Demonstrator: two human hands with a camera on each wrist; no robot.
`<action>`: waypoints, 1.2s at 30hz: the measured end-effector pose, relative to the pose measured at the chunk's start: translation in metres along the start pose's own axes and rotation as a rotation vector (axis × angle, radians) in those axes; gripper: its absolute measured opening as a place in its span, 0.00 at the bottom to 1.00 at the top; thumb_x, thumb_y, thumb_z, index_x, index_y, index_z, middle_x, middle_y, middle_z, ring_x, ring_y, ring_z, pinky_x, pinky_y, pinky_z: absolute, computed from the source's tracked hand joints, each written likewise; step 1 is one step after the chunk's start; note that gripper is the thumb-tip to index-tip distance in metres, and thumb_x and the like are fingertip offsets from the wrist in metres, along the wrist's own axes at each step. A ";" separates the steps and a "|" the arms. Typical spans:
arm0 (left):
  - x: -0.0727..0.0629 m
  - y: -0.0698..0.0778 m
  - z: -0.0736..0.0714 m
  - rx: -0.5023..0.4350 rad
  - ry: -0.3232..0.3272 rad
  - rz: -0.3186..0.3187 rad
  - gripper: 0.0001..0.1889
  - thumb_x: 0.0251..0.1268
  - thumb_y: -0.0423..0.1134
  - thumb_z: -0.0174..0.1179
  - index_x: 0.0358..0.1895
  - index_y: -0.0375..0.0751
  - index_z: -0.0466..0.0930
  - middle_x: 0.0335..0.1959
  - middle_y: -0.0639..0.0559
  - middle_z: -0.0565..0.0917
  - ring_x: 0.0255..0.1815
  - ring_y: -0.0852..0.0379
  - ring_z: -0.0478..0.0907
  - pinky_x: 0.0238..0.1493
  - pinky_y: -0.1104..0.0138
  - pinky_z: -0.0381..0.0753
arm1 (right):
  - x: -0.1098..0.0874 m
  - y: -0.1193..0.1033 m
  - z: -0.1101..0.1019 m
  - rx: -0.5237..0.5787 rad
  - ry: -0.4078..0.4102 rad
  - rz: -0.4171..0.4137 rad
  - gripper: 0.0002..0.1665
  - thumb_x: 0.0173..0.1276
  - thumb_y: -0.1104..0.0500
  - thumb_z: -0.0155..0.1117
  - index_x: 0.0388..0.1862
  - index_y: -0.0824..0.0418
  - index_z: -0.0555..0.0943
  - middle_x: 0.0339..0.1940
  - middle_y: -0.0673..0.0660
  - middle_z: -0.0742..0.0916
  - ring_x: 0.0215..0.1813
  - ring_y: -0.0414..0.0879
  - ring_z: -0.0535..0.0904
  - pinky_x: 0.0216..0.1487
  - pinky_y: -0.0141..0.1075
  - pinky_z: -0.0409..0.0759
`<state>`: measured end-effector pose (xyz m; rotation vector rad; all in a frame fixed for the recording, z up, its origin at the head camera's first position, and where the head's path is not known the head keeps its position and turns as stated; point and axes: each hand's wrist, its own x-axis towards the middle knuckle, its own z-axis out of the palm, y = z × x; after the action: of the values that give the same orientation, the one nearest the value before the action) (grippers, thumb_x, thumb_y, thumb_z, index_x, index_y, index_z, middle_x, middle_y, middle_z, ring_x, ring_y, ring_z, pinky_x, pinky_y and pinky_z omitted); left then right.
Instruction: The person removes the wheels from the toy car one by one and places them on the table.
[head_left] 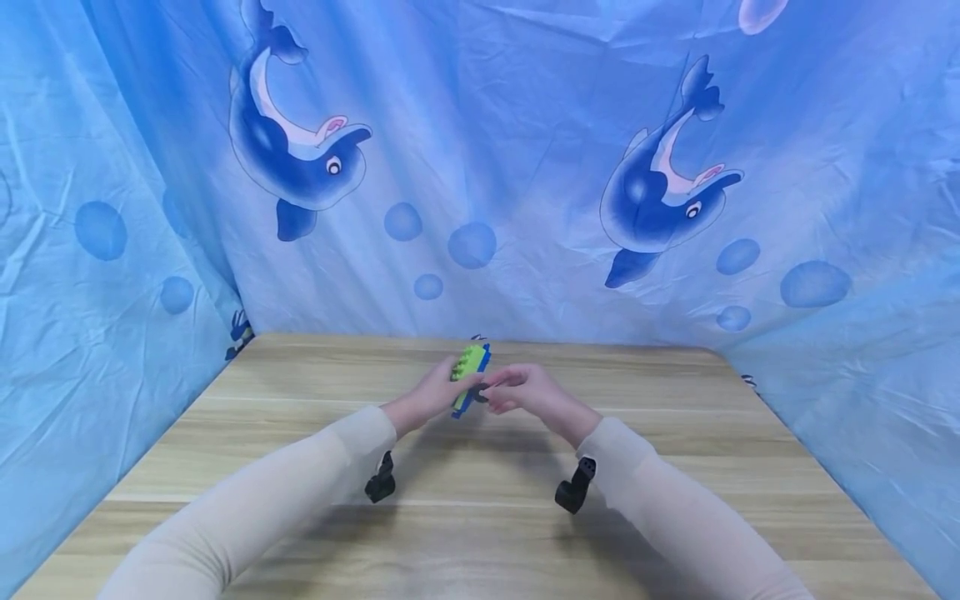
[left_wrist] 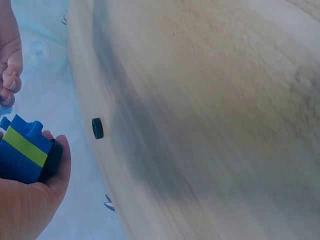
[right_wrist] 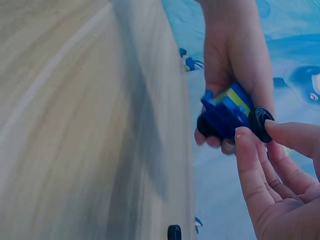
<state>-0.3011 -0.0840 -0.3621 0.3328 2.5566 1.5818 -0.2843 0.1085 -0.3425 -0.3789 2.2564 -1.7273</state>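
Out over the table, my left hand (head_left: 429, 398) grips a toy block car (head_left: 470, 360), blue bricks with a lime-green layer. In the right wrist view a black wheel (right_wrist: 260, 124) is at the car's near side, with my right hand (right_wrist: 285, 195) pinching it between thumb and index finger. Whether that wheel is fixed to the car I cannot tell. Another black wheel (left_wrist: 52, 162) shows on the car against the left fingers in the left wrist view. My right hand's other fingers are loosely bent.
A loose black tyre (left_wrist: 97, 128) stands on the wooden table (head_left: 480, 533) near its far edge. Behind the table and at its sides hangs a blue curtain (head_left: 525, 167) with printed dolphins. Black wrist cameras (head_left: 576, 487) are strapped at both sleeves.
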 end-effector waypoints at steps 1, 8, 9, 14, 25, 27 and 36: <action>0.000 -0.001 -0.001 0.001 0.007 -0.004 0.34 0.70 0.52 0.56 0.72 0.39 0.58 0.46 0.43 0.78 0.40 0.52 0.78 0.40 0.64 0.79 | 0.000 0.000 -0.002 0.006 0.000 -0.007 0.17 0.63 0.62 0.68 0.49 0.68 0.80 0.42 0.63 0.88 0.42 0.56 0.86 0.49 0.44 0.83; -0.003 -0.007 -0.006 0.018 0.022 0.008 0.35 0.68 0.50 0.59 0.73 0.42 0.59 0.45 0.43 0.81 0.37 0.52 0.79 0.34 0.65 0.80 | 0.008 0.007 -0.016 0.031 0.033 -0.028 0.17 0.64 0.67 0.65 0.52 0.70 0.78 0.41 0.63 0.87 0.38 0.48 0.86 0.50 0.45 0.83; -0.004 -0.007 -0.007 0.022 0.026 0.012 0.34 0.67 0.50 0.59 0.73 0.42 0.60 0.45 0.43 0.81 0.37 0.53 0.79 0.34 0.65 0.80 | 0.010 0.008 -0.018 0.035 0.039 -0.030 0.17 0.64 0.67 0.64 0.52 0.70 0.78 0.41 0.64 0.87 0.38 0.48 0.86 0.50 0.46 0.83; -0.006 -0.012 -0.011 0.038 0.060 0.015 0.32 0.66 0.51 0.60 0.69 0.41 0.65 0.43 0.43 0.80 0.34 0.54 0.79 0.32 0.65 0.81 | 0.018 0.012 -0.027 0.036 0.076 0.003 0.19 0.65 0.69 0.61 0.55 0.70 0.77 0.45 0.66 0.86 0.39 0.48 0.85 0.53 0.46 0.81; -0.006 -0.014 -0.017 0.136 0.051 0.021 0.34 0.65 0.53 0.61 0.69 0.38 0.65 0.45 0.44 0.80 0.38 0.51 0.79 0.34 0.65 0.81 | 0.034 0.028 -0.053 0.020 0.188 0.090 0.19 0.67 0.70 0.59 0.57 0.71 0.77 0.48 0.65 0.86 0.44 0.53 0.84 0.54 0.43 0.81; -0.005 -0.013 -0.019 0.149 0.048 0.027 0.34 0.65 0.53 0.61 0.69 0.38 0.65 0.46 0.43 0.80 0.40 0.50 0.79 0.36 0.64 0.81 | 0.039 0.034 -0.056 0.029 0.201 0.103 0.19 0.66 0.71 0.59 0.56 0.71 0.77 0.47 0.64 0.86 0.41 0.49 0.84 0.51 0.40 0.83; -0.006 -0.011 -0.020 0.178 0.049 0.034 0.33 0.65 0.53 0.61 0.67 0.37 0.67 0.47 0.44 0.80 0.42 0.49 0.79 0.37 0.65 0.80 | 0.047 0.053 -0.065 0.129 0.272 0.235 0.22 0.65 0.73 0.58 0.59 0.74 0.74 0.50 0.68 0.84 0.31 0.41 0.82 0.43 0.31 0.83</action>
<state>-0.3008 -0.1078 -0.3625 0.3602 2.7507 1.3916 -0.3545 0.1627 -0.3801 0.1529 2.2402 -1.8773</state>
